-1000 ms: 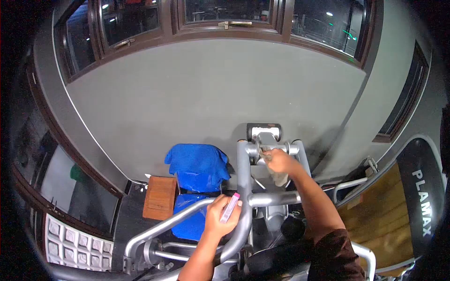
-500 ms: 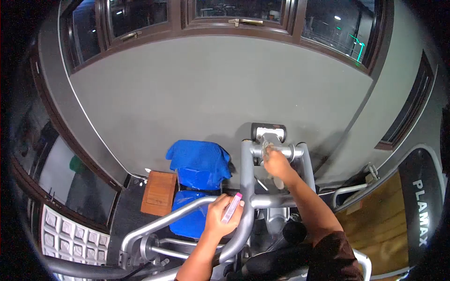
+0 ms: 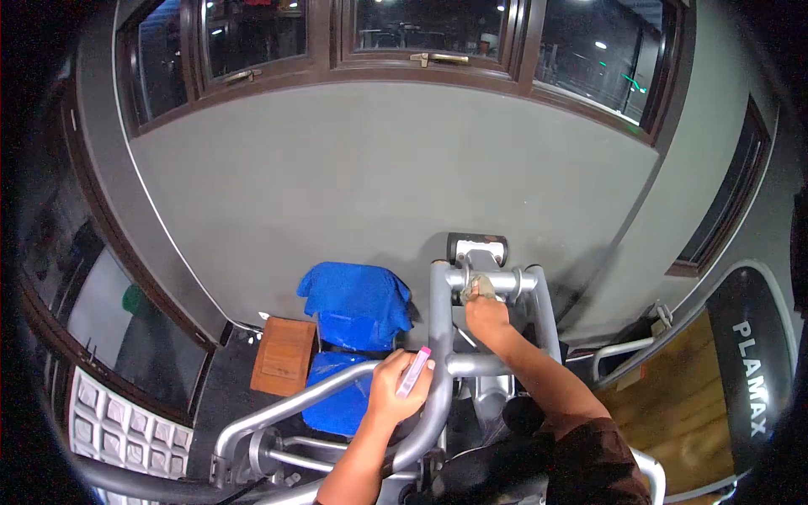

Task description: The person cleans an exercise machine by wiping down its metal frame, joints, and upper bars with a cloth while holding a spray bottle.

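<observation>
My left hand (image 3: 390,391) is closed around a slim, pale pink tube with a bright pink cap (image 3: 415,371), tilted up to the right. It sits against the silver curved handle bar (image 3: 303,390) of a gym machine. A bunched greyish-beige cloth (image 3: 477,288) is gripped in my right hand (image 3: 488,320). The cloth is pressed to the machine's silver crossbar (image 3: 511,281), between the two upright posts, and part of it is hidden by my fingers. Behind the crossbar is a black and white end piece (image 3: 477,249).
A blue chair (image 3: 335,394) with a blue towel (image 3: 355,288) over its back stands beyond the handle bar. Beside it is a brown wooden board (image 3: 284,355). A grey wall (image 3: 379,177) with windows closes the far side. A PLAMAX panel (image 3: 752,370) stands at right.
My right hand and the cloth have shifted down the crossbar area, slightly left. The camera view has tilted a little upward. My left hand keeps its grip on the tube.
</observation>
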{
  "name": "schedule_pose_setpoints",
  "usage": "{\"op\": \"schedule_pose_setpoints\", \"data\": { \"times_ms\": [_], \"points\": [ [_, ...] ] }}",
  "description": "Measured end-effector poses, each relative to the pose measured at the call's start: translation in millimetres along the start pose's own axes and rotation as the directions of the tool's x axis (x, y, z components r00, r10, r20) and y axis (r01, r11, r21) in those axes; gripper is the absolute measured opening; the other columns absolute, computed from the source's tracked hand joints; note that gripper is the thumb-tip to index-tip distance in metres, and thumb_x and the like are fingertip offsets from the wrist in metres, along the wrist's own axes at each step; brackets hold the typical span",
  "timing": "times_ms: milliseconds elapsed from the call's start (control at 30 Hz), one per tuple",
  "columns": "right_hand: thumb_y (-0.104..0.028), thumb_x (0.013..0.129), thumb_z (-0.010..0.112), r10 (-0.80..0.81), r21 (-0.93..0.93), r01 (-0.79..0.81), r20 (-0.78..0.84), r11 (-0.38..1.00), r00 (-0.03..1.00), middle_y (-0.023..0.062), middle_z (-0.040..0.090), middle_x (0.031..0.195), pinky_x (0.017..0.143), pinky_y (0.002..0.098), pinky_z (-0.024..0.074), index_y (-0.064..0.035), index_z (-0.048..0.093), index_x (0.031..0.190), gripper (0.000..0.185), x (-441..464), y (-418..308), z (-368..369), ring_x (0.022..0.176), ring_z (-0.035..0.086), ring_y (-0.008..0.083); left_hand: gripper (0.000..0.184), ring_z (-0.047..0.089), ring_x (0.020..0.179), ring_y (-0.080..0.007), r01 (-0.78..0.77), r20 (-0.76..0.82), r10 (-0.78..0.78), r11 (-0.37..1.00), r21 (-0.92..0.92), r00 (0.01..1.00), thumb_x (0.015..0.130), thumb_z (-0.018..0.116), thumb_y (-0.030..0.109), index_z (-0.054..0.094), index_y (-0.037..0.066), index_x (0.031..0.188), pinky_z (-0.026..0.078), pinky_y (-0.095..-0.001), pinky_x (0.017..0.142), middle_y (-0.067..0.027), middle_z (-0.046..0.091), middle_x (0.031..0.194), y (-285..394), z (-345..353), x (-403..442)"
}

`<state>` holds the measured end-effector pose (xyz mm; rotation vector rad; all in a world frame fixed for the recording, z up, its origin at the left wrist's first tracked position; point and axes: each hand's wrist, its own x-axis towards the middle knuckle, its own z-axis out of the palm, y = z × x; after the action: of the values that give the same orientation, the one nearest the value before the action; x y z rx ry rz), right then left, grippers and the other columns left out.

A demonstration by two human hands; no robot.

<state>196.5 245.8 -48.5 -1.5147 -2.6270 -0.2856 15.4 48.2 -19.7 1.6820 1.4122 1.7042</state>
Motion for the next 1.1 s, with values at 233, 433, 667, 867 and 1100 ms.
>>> {"op": "schedule_pose_setpoints", "data": {
  "times_ms": [233, 433, 667, 867, 1100],
  "points": [
    [-0.016, 0.091, 0.053, 0.012, 0.023, -0.017, 0.173, 1.000, 0.985, 0.0198, 0.076, 0.102, 0.077, 0.0442, 0.0608, -0.0039, 0.078, 0.096, 0.028, -3, -2, 10, 0.089, 0.076, 0.0365, 0.018, 0.051, 0.055, -0.0202, -0.034, -0.009, 0.034, 0.999, 0.023, 0.999, 0.088, 0.074, 0.010, 0.064, 0.001, 0.075, 0.038, -0.0362, 0.052, -0.0089, 0.052, 0.064, 5, -1, 3],
    [-0.013, 0.094, 0.051, 0.108, 0.422, -0.305, 0.431, 0.854, 0.896, 0.0253, 0.074, 0.104, 0.085, 0.0462, 0.0582, -0.0002, 0.075, 0.105, 0.029, 16, 39, 51, 0.094, 0.073, 0.0389, 0.015, 0.055, 0.057, -0.0272, -0.039, -0.006, 0.039, 0.998, 0.045, 0.999, 0.086, 0.074, 0.008, 0.065, 0.001, 0.077, 0.041, -0.0390, 0.054, -0.0124, 0.055, 0.066, 3, -3, 4],
    [-0.015, 0.100, 0.047, 0.289, 0.764, -0.457, 0.612, -0.456, 0.736, 0.0173, 0.070, 0.093, 0.072, 0.0511, 0.0585, 0.0003, 0.067, 0.107, 0.026, 32, 25, 47, 0.081, 0.071, 0.0349, 0.005, 0.059, 0.058, -0.0272, -0.024, 0.015, 0.024, 1.000, 0.010, 1.000, 0.083, 0.072, 0.005, 0.069, 0.001, 0.083, 0.044, -0.0368, 0.055, -0.0141, 0.059, 0.069, 2, -3, 3],
    [-0.013, 0.099, 0.047, 0.048, 0.594, -0.515, 0.682, -0.618, 0.730, 0.0184, 0.070, 0.103, 0.079, 0.0546, 0.0583, 0.0011, 0.063, 0.113, 0.025, 49, 46, 66, 0.088, 0.070, 0.0349, 0.005, 0.060, 0.059, -0.0269, 0.019, 0.051, -0.021, 0.999, 0.042, 0.998, 0.084, 0.072, 0.004, 0.069, 0.000, 0.085, 0.045, -0.0363, 0.056, -0.0142, 0.060, 0.070, 3, -1, 1],
    [-0.016, 0.099, 0.045, -0.101, 0.733, -0.524, 0.539, -0.434, 0.836, 0.0182, 0.071, 0.094, 0.079, 0.0492, 0.0594, 0.0032, 0.067, 0.104, 0.029, 48, 68, 28, 0.083, 0.071, 0.0316, 0.005, 0.060, 0.060, -0.0272, 0.047, 0.054, -0.048, 0.999, 0.024, 0.997, 0.083, 0.072, 0.003, 0.070, 0.000, 0.086, 0.046, -0.0366, 0.057, -0.0137, 0.061, 0.070, 5, -3, 3]
  ]
}}
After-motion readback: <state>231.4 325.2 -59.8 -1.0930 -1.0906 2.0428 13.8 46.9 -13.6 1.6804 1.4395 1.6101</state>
